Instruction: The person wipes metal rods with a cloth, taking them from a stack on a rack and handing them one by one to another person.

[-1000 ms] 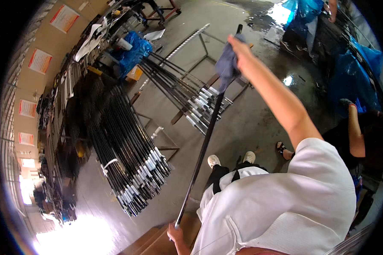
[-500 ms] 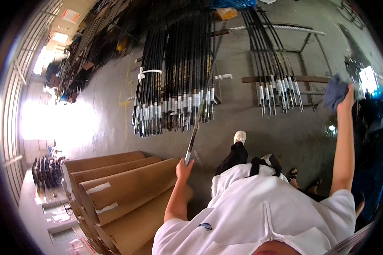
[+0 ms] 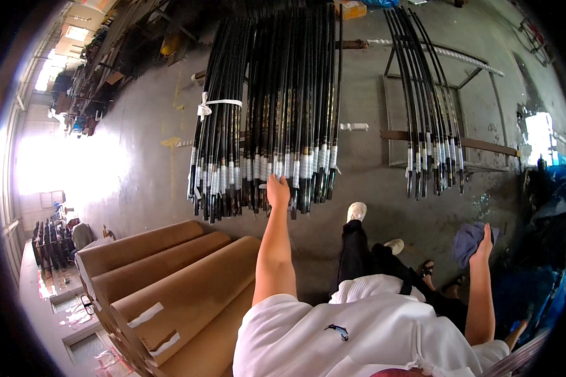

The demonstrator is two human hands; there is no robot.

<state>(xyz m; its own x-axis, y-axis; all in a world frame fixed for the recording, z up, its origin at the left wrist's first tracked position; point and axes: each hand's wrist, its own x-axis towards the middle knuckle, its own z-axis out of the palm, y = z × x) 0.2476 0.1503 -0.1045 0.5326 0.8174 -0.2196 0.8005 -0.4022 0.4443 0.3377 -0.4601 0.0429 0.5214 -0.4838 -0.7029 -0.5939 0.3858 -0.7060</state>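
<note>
Left hand (image 3: 278,190) now in among the white-wrapped ends of the black rods (image 3: 292,113), the larger batch. Half a second ago it held a single rod by its pale end, off toward the cardboard rolls (image 3: 182,276), the shaft slanting up over the batch. No rod stands apart now. My reading: that one is down with the rest and its turn on its own is over; which it is, I cannot tell. Fingers touch the wraps near the middle of the row; whether they pinch a rod or only rest there, I cannot tell.

Right hand (image 3: 482,245) well away, lower and nearer my body than half a second ago, fingers closed on a bunched grey-blue cloth (image 3: 465,244). A second back that cloth was round the rod; now it touches none. I judge the wiping paused.

Larger batch: wrapped ends overhang the near edge of its rack, a white-wrapped stub (image 3: 355,127) of it jutting out at the right. White tie (image 3: 204,109) round the left part only. Smaller batch (image 3: 435,119), apart to the right, lies across another rack's brown crossbar (image 3: 493,147), ends past its near edge, untouched by either hand.
</note>
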